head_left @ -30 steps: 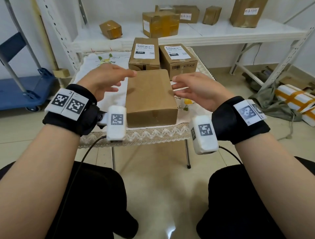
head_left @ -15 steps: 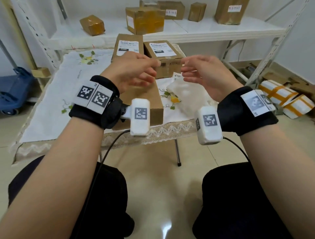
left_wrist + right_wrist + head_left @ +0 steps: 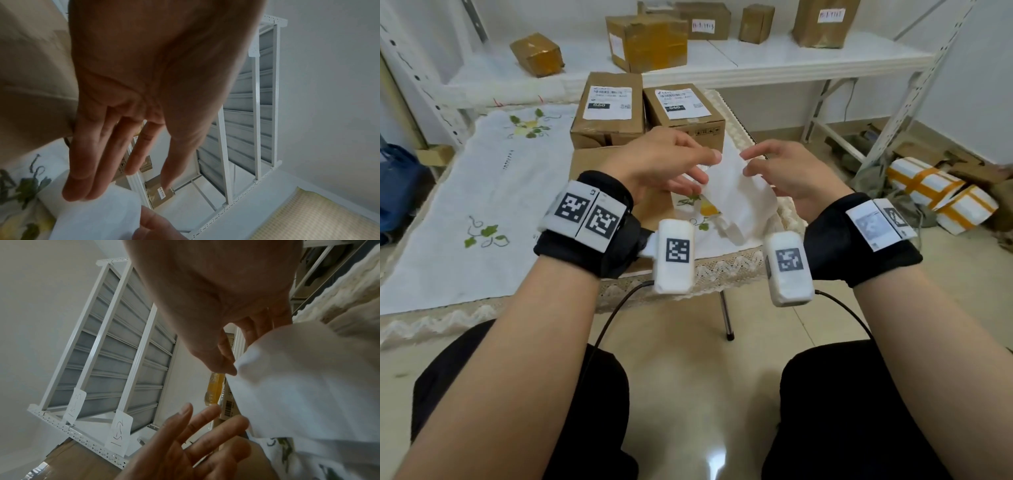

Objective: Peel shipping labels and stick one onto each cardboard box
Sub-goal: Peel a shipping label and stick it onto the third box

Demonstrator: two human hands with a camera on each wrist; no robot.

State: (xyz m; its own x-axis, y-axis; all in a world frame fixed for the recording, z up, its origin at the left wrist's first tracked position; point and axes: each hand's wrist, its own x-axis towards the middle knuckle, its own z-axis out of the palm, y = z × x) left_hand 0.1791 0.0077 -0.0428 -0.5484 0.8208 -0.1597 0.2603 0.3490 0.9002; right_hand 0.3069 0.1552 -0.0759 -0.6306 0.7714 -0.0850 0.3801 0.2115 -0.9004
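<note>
A white label sheet (image 3: 739,198) hangs over the table's right front corner. My right hand (image 3: 756,164) pinches its top corner between thumb and fingers; the right wrist view shows the same sheet (image 3: 298,386). My left hand (image 3: 702,168) hovers beside it with straight, spread fingers (image 3: 86,186) just over the sheet's edge (image 3: 98,216). A plain cardboard box (image 3: 589,161) lies under my left wrist, mostly hidden. Behind it stand two boxes that carry labels, a left one (image 3: 609,109) and a right one (image 3: 681,106).
An embroidered white cloth (image 3: 482,192) covers the small table. A white shelf (image 3: 791,58) behind holds several more boxes. Wrapped white parcels (image 3: 941,202) lie on the floor at right, a blue trolley (image 3: 393,185) stands at left.
Both hands left the sides of the plain box and moved right. The right hand has taken hold of the white label sheet and lifted it, and the left hand came up beside it.
</note>
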